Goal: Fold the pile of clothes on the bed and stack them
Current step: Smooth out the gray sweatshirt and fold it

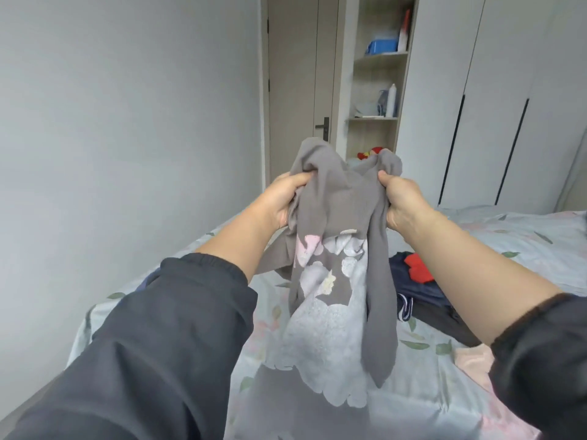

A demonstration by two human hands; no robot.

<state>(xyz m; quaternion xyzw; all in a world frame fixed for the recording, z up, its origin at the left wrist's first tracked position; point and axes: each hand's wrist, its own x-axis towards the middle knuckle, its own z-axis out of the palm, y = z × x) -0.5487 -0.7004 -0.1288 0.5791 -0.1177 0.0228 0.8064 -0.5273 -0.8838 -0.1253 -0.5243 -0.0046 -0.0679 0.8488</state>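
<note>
Both the left hand (282, 198) and right hand (401, 198) are gripping the grey printed shirt (333, 281) with closed fingers, lifting it above the bed (524, 236); shaking it flat before folding would be helping.

Both hands, left hand (281, 198) and right hand (403, 198), grip a grey printed garment (333, 249) bunched at its top, lifted above the bed (524, 236). Its lower part hangs onto the bed. Right of the garment, dark clothes (416, 287) lie on the bed.
</note>
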